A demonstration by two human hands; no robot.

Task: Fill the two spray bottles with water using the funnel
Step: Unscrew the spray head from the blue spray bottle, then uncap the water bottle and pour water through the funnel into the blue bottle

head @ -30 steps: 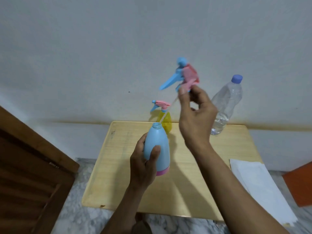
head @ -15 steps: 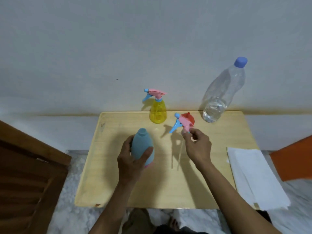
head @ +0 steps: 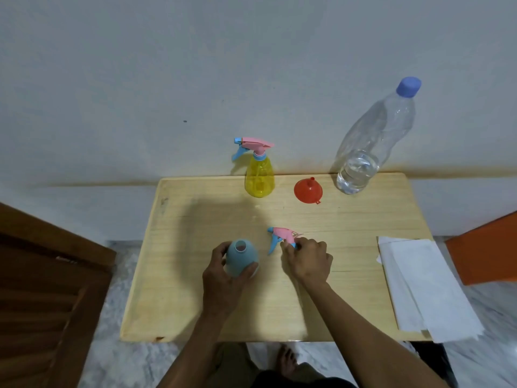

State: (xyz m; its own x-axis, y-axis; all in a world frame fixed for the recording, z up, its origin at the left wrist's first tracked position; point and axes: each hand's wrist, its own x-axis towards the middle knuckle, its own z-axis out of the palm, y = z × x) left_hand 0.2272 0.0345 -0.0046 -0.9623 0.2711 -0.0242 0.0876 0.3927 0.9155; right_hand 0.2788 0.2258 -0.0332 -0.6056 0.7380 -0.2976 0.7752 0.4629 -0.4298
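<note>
My left hand (head: 221, 278) grips the blue spray bottle (head: 240, 257), which stands on the wooden table (head: 195, 303) with its neck open. My right hand (head: 307, 260) pinches the collar of the pink and blue spray head (head: 281, 236), which lies on the table just right of the bottle. A yellow spray bottle (head: 258, 177) with its pink head on stands at the table's far edge. A red funnel (head: 308, 190) lies mouth down to its right. Beyond that funnel a clear water bottle (head: 369, 147) with a blue cap holds water low down.
White paper sheets (head: 419, 287) hang over the table's right edge. An orange object (head: 486, 250) sits at far right. A dark wooden louvred panel (head: 42, 298) leans at left. The wall rises right behind the table. My bare foot (head: 288, 359) shows below the near edge.
My right hand brought the spray head down from above the blue bottle to the table. The left hand set the blue bottle lower. The view tilted down, revealing the red funnel.
</note>
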